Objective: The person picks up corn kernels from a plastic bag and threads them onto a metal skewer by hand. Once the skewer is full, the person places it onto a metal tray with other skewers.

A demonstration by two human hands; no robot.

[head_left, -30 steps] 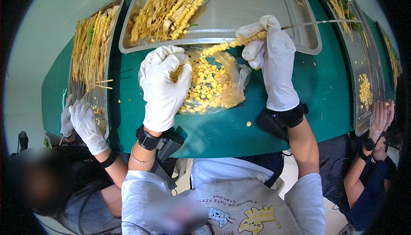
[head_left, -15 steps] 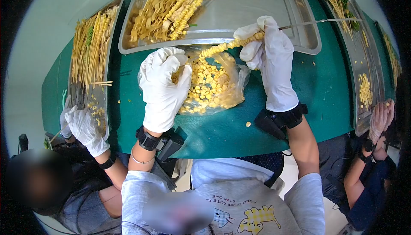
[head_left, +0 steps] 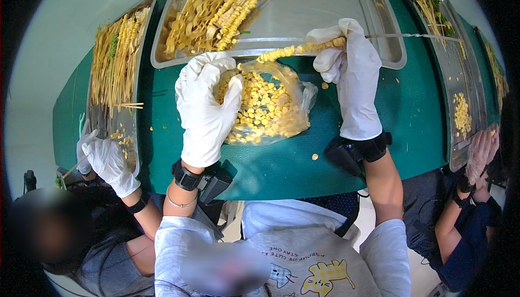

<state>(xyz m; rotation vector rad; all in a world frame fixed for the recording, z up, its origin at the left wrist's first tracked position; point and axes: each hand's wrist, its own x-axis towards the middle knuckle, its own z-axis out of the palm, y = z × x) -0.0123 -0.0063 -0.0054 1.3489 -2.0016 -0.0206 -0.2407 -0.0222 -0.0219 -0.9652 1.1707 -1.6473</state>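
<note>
My right hand (head_left: 349, 75), in a white glove, grips a skewer of yellow corn kernels (head_left: 281, 54) at its loaded part. The skewer's bare, twisted metal shaft (head_left: 414, 35) sticks out to the right, over the tray edge. The threaded end points left, above the mouth of a clear plastic bag (head_left: 306, 99). Loose corn kernels (head_left: 260, 102) fill the bag. My left hand (head_left: 206, 107), also gloved, is curled at the bag's left side, thumb and fingers bent round some kernels. What its fingertips hold is hidden.
A metal tray (head_left: 325, 23) with finished skewers (head_left: 200, 15) lies beyond the bag. Another skewer tray (head_left: 135, 134) stands left, beside a co-worker's gloved hands (head_left: 111, 161). A third tray (head_left: 457, 151) lies right, near another person's gloved hand (head_left: 482, 151). Stray kernels dot the green table (head_left: 271, 180).
My right hand and the skewer have shifted slightly right, exposing a kernel on the table. My left hand's thumb and forefinger have parted a little, and its fingers have moved slightly up.
</note>
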